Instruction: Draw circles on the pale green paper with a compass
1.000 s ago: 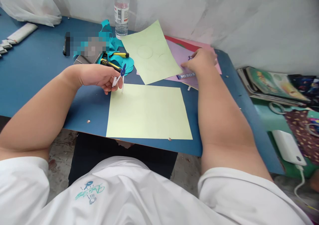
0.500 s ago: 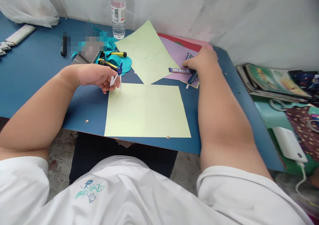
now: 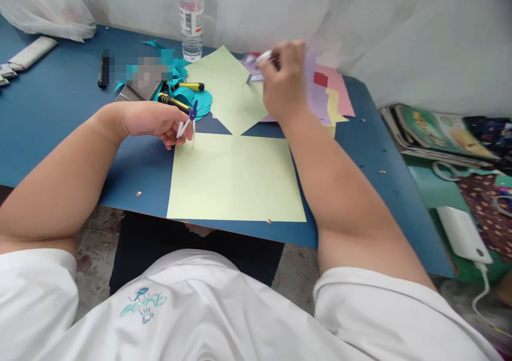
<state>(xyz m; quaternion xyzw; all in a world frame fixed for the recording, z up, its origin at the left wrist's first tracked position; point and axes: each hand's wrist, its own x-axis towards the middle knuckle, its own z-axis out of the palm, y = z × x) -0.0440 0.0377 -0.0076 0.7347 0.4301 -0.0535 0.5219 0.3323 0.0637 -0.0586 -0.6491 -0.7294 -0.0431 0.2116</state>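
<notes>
My left hand (image 3: 160, 126) is closed around a white drawing compass with a blue top (image 3: 193, 114). Its legs point down over the upper left corner of a pale green sheet (image 3: 240, 179). Farther back, my right hand (image 3: 285, 81) is raised above a second pale green sheet (image 3: 224, 102), which bears a faint pencilled circle. Small white and blue things (image 3: 256, 77) stick out from its curled fingers, blurred, so their kind is unclear. Purple, pink, red and yellow papers (image 3: 338, 91) lie partly hidden behind that hand.
A water bottle (image 3: 192, 30) stands by the wall. Left of the sheets lie cut turquoise paper pieces (image 3: 202, 102), yellow-and-black tools (image 3: 174, 102) and a dark case (image 3: 138, 91). Past the table's right edge are booklets (image 3: 436, 134), a tape roll (image 3: 445, 170) and a white power bank (image 3: 466, 233).
My right hand has moved left and up, taking small things off the coloured papers. The papers there have shifted, showing more pink and yellow. My left hand stays with the compass.
</notes>
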